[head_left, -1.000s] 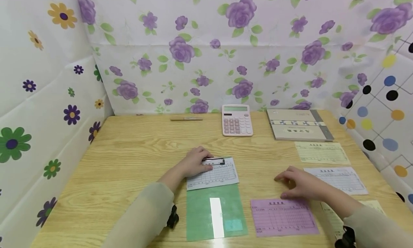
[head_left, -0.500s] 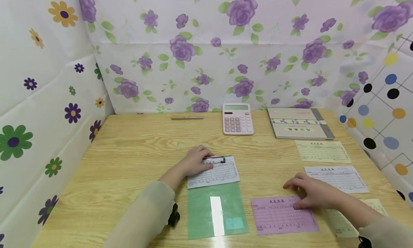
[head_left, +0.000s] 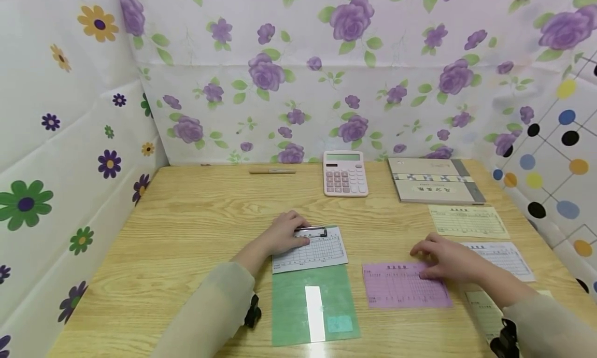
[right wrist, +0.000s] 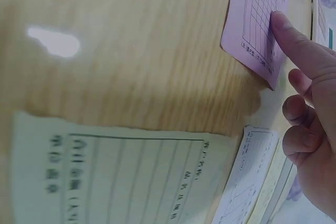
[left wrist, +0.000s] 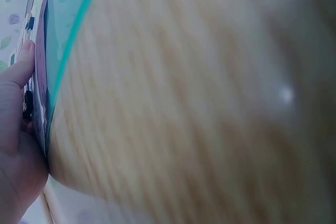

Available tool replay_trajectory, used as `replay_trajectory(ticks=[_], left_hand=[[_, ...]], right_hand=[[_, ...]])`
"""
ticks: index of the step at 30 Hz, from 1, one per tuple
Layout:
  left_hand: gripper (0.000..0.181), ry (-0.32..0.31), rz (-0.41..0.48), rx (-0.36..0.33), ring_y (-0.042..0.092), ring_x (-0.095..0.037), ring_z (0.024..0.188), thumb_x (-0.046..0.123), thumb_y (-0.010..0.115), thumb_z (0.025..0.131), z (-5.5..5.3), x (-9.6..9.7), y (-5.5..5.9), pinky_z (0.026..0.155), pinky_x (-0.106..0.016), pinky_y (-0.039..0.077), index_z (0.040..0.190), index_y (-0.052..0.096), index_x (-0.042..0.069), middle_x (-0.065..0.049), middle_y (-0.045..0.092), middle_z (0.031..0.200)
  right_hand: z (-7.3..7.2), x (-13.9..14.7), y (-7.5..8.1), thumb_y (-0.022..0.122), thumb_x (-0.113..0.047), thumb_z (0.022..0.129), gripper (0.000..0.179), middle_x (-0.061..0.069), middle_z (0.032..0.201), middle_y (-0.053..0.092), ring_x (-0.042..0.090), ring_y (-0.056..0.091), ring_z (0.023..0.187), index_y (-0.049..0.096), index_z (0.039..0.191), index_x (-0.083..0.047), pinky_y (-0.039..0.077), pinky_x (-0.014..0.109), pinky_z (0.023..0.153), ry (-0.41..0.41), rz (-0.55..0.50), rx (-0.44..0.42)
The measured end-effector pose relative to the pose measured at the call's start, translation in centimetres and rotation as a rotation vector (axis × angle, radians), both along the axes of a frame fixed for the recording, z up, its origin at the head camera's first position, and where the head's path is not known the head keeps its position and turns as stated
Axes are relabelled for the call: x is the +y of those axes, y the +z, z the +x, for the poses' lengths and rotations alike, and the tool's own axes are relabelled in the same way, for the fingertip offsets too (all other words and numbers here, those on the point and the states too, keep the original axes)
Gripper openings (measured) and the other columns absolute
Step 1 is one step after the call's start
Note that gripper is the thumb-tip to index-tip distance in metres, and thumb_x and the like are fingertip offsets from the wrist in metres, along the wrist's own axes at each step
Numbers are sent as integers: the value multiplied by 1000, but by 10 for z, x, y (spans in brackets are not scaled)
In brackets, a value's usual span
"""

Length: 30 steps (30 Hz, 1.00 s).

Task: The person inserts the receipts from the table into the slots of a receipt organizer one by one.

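Observation:
A green clipboard (head_left: 314, 316) lies in the middle of the table, white printed forms (head_left: 322, 252) under its metal clip (head_left: 317, 231). My left hand (head_left: 283, 234) holds it by the clip, thumb on the top sheet and fingers over the upper edge. In the left wrist view, a purple layer (left wrist: 40, 77) shows beneath the white sheet. My right hand (head_left: 443, 259) holds a purple printed form (head_left: 401, 290) right of the clipboard. The right wrist view shows the thumb flat on this form and the other fingers curled; their contact with its underside is hidden.
On the right lie a pale yellow form (head_left: 468, 223), a white form (head_left: 510, 262) and a yellow-green form (head_left: 485, 311) partly under my right arm. Along the back stand a pen (head_left: 272, 171), a pink calculator (head_left: 346, 184) and a grey-white book (head_left: 434, 184). Patterned cloth walls surround the table (head_left: 196, 208).
My right hand has moved right onto the purple form. The form has since shifted away from me, towards the back of the table, with the hand. My left hand stays on the clip.

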<state>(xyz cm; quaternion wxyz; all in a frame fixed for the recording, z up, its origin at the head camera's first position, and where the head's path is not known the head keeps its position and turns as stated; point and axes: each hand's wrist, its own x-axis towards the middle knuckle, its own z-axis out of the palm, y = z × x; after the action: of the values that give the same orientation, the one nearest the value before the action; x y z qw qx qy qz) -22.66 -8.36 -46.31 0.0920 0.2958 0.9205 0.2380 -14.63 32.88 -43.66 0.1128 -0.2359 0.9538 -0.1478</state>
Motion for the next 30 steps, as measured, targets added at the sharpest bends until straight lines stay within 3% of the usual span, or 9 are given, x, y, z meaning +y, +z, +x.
replay_trajectory(ticks=[6, 14, 25, 30], left_hand=[[38, 2, 0, 3, 42, -21, 113, 36, 66, 87, 0, 1, 0, 97, -40, 29, 120, 60, 17, -2, 50, 121], [39, -4, 0, -1, 43, -22, 113, 37, 66, 87, 0, 0, 2, 96, -41, 30, 120, 60, 17, -2, 50, 120], [38, -8, 1, 7, 43, -23, 114, 36, 66, 87, -1, 0, 1, 96, -41, 30, 119, 60, 17, -2, 50, 120], [38, -10, 2, 5, 43, -23, 114, 36, 66, 87, 0, -1, 1, 96, -41, 30, 119, 60, 17, -3, 50, 121]], right_hand=[[-3, 3, 4, 73, -50, 74, 42, -4, 95, 50, 11, 49, 80, 65, 106, -23, 43, 30, 66, -23, -17, -5], [11, 12, 6, 72, -55, 71, 42, -4, 94, 48, 11, 47, 80, 65, 102, -27, 42, 29, 70, -72, -20, -132], [18, 24, 2, 70, -60, 70, 53, -3, 89, 44, 12, 41, 72, 64, 110, -26, 34, 25, 61, -75, 9, -102], [16, 23, -3, 67, -62, 72, 57, -3, 89, 46, 11, 43, 73, 61, 114, -24, 38, 27, 63, -77, -3, -100]])
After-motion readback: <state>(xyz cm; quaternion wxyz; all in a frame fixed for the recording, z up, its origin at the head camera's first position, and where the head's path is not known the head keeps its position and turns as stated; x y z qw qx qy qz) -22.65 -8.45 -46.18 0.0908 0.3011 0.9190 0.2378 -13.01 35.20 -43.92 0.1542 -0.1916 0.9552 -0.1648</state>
